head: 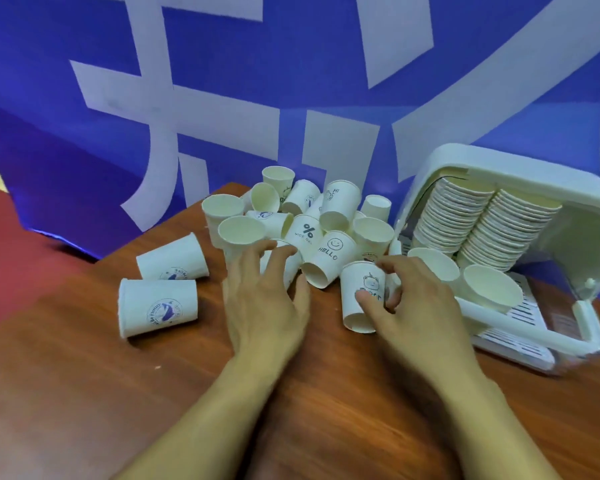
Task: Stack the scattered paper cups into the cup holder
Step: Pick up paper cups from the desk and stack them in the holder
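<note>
The right hand (416,299) pinches the bear cup (361,289) between thumb and fingers, just left of the cup holder (499,161). The left hand (267,296) curls round a mostly hidden cup (291,270) farther left. Squeezing hard could crush the paper; a bump could roll the loose cups (307,233) away. The holder's right side is cut off.

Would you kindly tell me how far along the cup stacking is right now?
Done: two long stacks lie in the holder. In hand: the right hand grips the bear cup, and the left hand curls over a second cup. Left: the pile behind the hands and two side cups lying toward the left, so a good share remains.
</note>
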